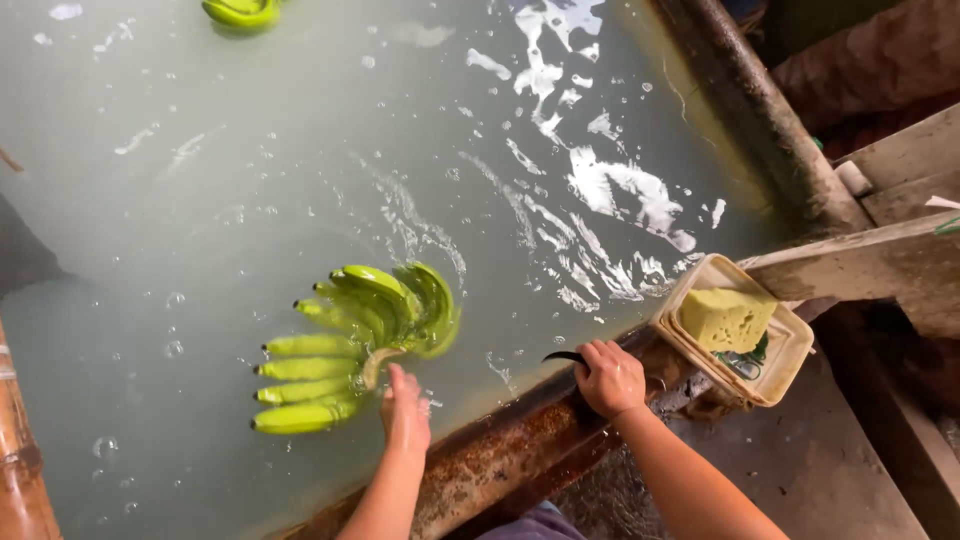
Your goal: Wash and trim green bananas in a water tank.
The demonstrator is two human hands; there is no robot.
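Note:
A hand of green bananas (350,345) floats in the cloudy water of a big tank. My left hand (405,410) is at the bunch's cut stem end, fingers touching it; whether it grips the stem I cannot tell. My right hand (608,378) rests on the rusty tank rim (500,455), closed on a small dark curved knife (566,357) whose blade points left over the water.
A beige tub (790,350) with a yellow sponge (727,317) sits at the tank's corner. Another green bunch (241,12) floats at the far edge. A rusty pipe (760,110) and concrete ledges (880,260) border the right side.

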